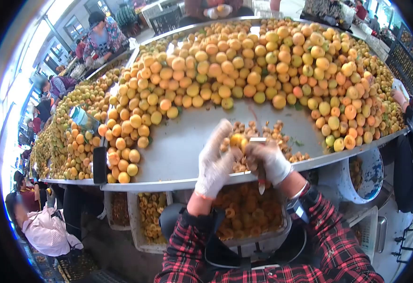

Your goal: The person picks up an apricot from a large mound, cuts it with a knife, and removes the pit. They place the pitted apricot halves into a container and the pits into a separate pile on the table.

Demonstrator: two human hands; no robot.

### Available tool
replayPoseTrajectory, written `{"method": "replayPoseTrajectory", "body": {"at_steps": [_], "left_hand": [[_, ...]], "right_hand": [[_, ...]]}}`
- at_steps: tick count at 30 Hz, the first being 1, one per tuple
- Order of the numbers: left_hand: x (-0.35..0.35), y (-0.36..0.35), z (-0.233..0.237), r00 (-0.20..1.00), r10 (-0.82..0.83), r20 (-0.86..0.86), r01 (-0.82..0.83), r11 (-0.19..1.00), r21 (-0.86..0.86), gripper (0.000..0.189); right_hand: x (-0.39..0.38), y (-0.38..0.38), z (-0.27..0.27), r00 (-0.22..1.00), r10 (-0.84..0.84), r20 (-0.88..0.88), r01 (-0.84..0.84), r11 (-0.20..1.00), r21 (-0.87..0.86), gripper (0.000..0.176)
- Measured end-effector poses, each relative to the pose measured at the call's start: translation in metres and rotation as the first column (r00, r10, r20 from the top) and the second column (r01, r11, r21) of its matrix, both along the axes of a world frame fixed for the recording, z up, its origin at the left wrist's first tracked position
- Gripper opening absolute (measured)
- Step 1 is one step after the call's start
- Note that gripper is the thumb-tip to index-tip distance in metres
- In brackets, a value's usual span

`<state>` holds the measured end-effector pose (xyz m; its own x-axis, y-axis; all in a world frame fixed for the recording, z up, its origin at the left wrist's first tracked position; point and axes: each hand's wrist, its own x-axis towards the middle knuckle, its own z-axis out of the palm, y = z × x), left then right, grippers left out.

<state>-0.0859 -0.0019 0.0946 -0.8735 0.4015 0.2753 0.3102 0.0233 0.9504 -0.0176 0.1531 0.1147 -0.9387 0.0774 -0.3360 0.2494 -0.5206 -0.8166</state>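
My left hand (pixel 214 162), in a whitish glove, has its fingers closed around a yellow-orange apricot (pixel 236 140) above the metal tabletop (pixel 192 137). Close beside it, my gloved right hand (pixel 271 161) is closed on a small knife (pixel 261 187); its pointed metal end shows below the fingers, and most of it is hidden by the hand. A short pale strip lies at the top of the right fingers, and I cannot make out what it is. Brown apricot pits (pixel 276 135) are heaped on the table just behind both hands.
A large mound of apricots (pixel 225 66) surrounds the work spot. Below the table edge stand a crate of apricot halves (pixel 136 231), another full bin, and a white-blue bucket (pixel 345 177). A black phone-like object (pixel 100 165) stands at the left edge. Other people work around the table.
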Motion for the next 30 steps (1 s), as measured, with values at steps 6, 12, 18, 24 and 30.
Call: {"method": "replayPoseTrajectory", "body": {"at_steps": [6,12,18,24,30], "left_hand": [[0.011,0.000,0.013,0.984,-0.146,-0.106,0.126,0.977,-0.171,0.069],[0.015,-0.002,0.020,0.955,-0.230,-0.190,0.202,0.967,-0.154,0.075],[0.012,-0.002,0.026,0.921,-0.288,-0.263,0.245,0.952,-0.186,0.072],[0.010,0.002,0.027,0.858,-0.350,-0.376,0.260,0.927,-0.269,0.069],[0.009,0.000,0.027,0.848,-0.337,-0.409,0.228,0.928,-0.294,0.073]], "right_hand": [[0.003,0.004,0.007,0.996,0.081,-0.023,-0.080,0.996,0.029,0.016],[0.007,0.011,0.005,0.978,0.201,-0.061,-0.204,0.978,-0.042,0.023],[0.012,0.013,0.005,0.968,0.228,-0.107,-0.244,0.953,-0.180,0.026],[0.012,0.001,0.004,0.989,0.050,-0.140,-0.068,0.989,-0.130,0.022],[0.010,0.004,0.015,0.987,0.143,-0.070,-0.122,0.960,0.251,0.019]]}}
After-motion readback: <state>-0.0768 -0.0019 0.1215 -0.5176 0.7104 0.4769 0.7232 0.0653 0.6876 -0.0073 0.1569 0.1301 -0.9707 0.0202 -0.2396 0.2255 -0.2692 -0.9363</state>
